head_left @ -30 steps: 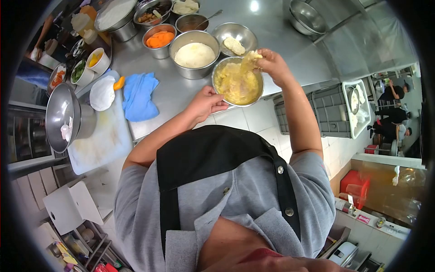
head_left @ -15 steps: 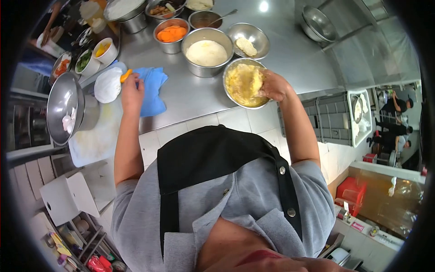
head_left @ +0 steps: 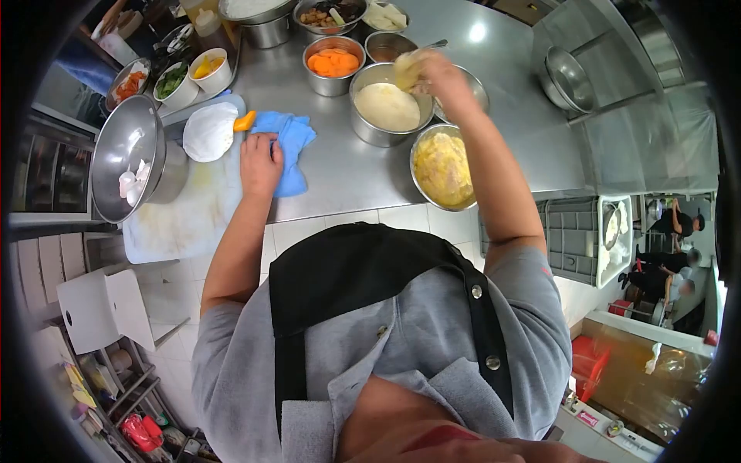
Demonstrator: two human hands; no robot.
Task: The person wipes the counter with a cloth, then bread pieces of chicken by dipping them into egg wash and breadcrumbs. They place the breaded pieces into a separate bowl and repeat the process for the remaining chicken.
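My right hand (head_left: 446,81) is raised over the far rim of a steel pot (head_left: 376,133) with pale powder like flour (head_left: 388,106) inside. Its fingers close on a yellow batter-coated piece (head_left: 409,71), partly blurred; what lies under the coating cannot be made out. Below my right forearm stands a steel bowl of yellow, wet-coated pieces (head_left: 441,166). My left hand (head_left: 261,166) rests at the board's edge beside a crumpled blue cloth (head_left: 292,174), fingers forward and thumb apart. Just beyond it lies a white round-bladed tool with an orange handle (head_left: 245,121).
A big tilted steel bowl (head_left: 108,166) holding pale pieces stands left on the cutting board (head_left: 166,239). Sliced carrots (head_left: 333,63) fill a pot at the back. Another steel bowl (head_left: 475,89) sits partly behind my right arm. Grey crates (head_left: 567,231) stand at the right; people are beyond.
My right hand has lifted from the bowl of yellow pieces to above the flour pot, carrying a coated piece. My left hand has moved back from the orange handle to beside the cloth.
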